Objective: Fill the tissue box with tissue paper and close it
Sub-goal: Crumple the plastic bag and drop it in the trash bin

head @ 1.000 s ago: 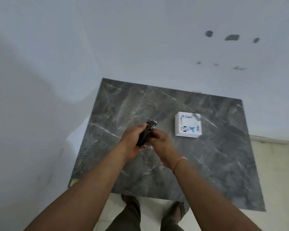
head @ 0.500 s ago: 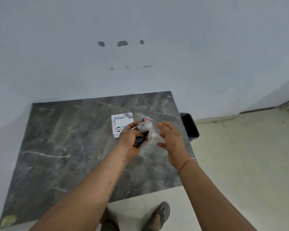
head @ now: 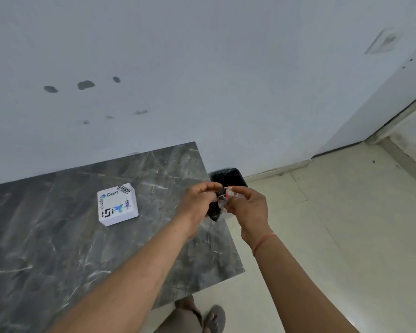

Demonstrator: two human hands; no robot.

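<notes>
A small white box (head: 117, 204) with stickers on its lid sits shut on the grey marble table (head: 58, 248). To its right, over the table's right edge, my left hand (head: 196, 200) grips a small dark object (head: 214, 212). My right hand (head: 249, 209) pinches a crumpled clear plastic wrapper (head: 229, 195) at the top of that object. What the dark object is cannot be told. No loose tissue paper is in view.
A black bin (head: 229, 178) stands on the floor against the wall, just beyond the table's right end and behind my hands. Pale floor tiles (head: 334, 236) spread to the right. My feet in sandals (head: 214, 318) show below the table's front edge.
The view has swung to the right. Both hands have moved from the middle of the table to its right edge, and my right hand has closed on the clear wrapper.
</notes>
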